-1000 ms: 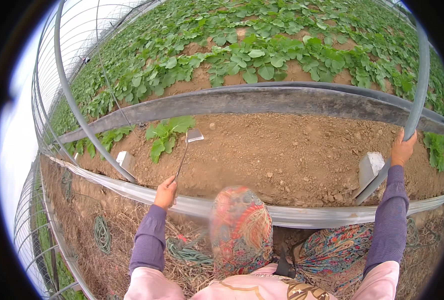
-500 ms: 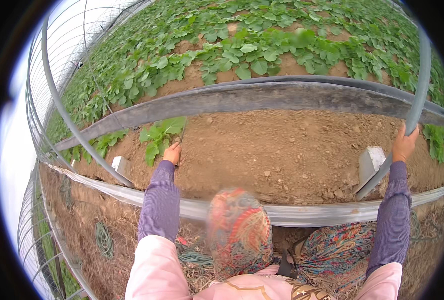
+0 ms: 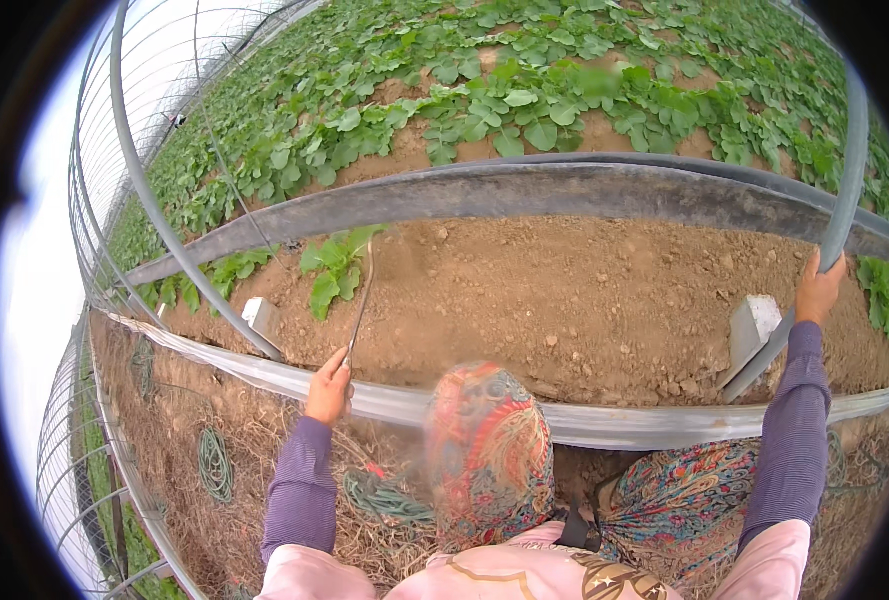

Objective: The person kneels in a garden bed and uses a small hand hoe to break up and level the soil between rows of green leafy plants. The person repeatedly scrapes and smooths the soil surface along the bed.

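My left hand [image 3: 329, 390] is closed round the handle of a thin metal hand tool with a hooked tip [image 3: 366, 294], near the pale plastic strip. The tool points away from me, its tip beside a leafy green plant [image 3: 334, 270] at the left of the bare soil; whether the tip touches the soil I cannot tell. At the right, my right hand [image 3: 819, 288] grips a grey metal pole [image 3: 849, 180] that slants down to the ground beside a white block [image 3: 752, 332]. My patterned knees are bent at the strip's near side.
A dark plastic sheet [image 3: 564, 190] runs across beyond the bare soil [image 3: 524, 310], with rows of leafy plants [image 3: 544, 105] behind it. Across the front lies the pale plastic strip [image 3: 614, 424]. Another pole [image 3: 154, 205] and white block [image 3: 258, 315] stand left. Green rope [image 3: 214, 465] lies on dry straw.
My left hand has drawn back toward me from beside the plant to the plastic strip, bringing more of the tool into sight. My right hand keeps its hold on the pole.
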The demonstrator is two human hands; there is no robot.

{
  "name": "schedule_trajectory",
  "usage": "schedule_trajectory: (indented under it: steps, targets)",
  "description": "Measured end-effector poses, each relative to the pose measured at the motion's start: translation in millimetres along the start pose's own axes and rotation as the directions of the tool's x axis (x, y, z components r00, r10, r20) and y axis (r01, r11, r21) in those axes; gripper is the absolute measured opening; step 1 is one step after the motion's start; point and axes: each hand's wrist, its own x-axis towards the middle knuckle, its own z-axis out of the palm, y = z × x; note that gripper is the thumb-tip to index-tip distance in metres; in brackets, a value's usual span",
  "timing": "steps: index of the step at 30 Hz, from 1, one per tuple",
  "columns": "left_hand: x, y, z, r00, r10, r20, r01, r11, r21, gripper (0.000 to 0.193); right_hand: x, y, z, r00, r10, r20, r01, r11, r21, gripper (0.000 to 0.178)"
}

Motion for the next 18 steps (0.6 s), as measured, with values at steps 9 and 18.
schedule_trajectory:
  steps: [9, 18]
  targets:
    - [-8.5, -15.6, 9.5, 0.999, 0.025, 0.04, -0.029, 0.994, 0.101, 0.035, 0.0, -8.7, -5.2, 0.998, 0.048, 0.046, -0.052, 0.995, 0.085, 0.05]
    - [-5.9, -30.5, 1.9, 0.999, 0.028, 0.034, -0.032, 0.987, 0.156, 0.035, -0.7, -6.7, -2.4, 0.992, 0.099, 0.077, -0.101, 0.994, 0.029, 0.053]
